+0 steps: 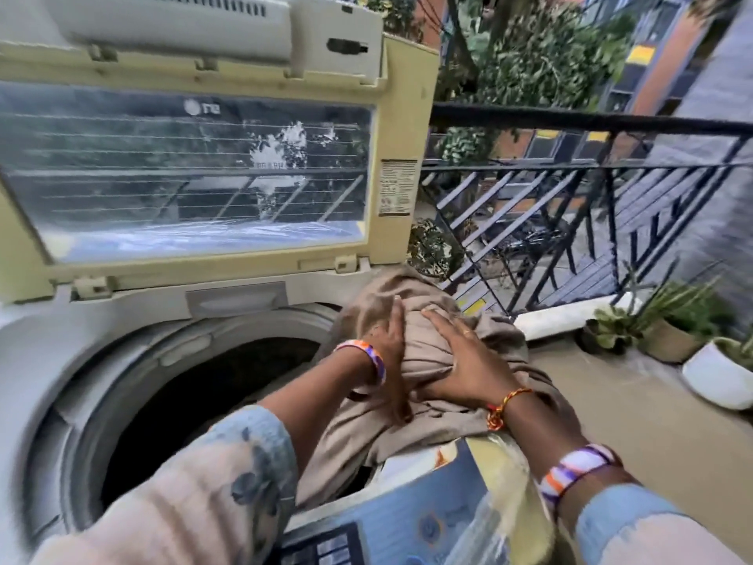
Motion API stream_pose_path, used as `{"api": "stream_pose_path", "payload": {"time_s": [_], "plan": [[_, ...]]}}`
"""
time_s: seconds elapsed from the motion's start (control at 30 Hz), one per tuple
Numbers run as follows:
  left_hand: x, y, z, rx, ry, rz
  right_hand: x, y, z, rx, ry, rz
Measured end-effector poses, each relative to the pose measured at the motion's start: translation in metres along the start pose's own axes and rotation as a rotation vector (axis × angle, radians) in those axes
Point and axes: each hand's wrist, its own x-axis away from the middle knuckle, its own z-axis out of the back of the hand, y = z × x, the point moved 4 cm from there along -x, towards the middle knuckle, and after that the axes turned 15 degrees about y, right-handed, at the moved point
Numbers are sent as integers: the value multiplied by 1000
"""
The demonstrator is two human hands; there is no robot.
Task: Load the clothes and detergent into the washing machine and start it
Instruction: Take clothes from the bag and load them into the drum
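Note:
A top-loading washing machine (53,360) stands in front of me with its lid (391,222) raised upright. Its dark drum (195,405) lies open below. A bundle of beige clothes (423,320) rests on the machine's right rim, partly draped into the drum. My left hand (385,348) presses on the bundle's left side. My right hand (464,360) lies flat on its top and grips a fold. The blue control panel (411,519) shows at the bottom under a plastic cover. No detergent is in view.
A black metal railing (591,189) runs along the balcony to the right. Potted plants (672,320) and a white pot (717,377) stand on the floor by it. Trees and buildings lie beyond.

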Motion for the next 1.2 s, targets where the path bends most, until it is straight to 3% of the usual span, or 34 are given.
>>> {"api": "stream_pose_path", "payload": {"time_s": [0.23,0.43,0.57,0.67,0.73,0.83,1.03,1.2], "plan": [[-11,-2,-13,103,-50,76,-4,14,-4,-222,79,0],[-9,6,-12,145,123,165,-6,20,3,-358,194,-31],[0,32,7,145,293,154,-2,22,14,-352,182,-29],[14,41,16,276,395,177,23,32,27,-517,107,-48],[20,44,25,459,457,173,47,45,38,-403,98,-30],[26,65,58,788,558,64,62,69,54,-61,285,54],[46,83,126,1187,786,23,39,31,109,-324,640,219],[75,54,168,1339,987,-7,12,-30,157,-246,783,342]]}}
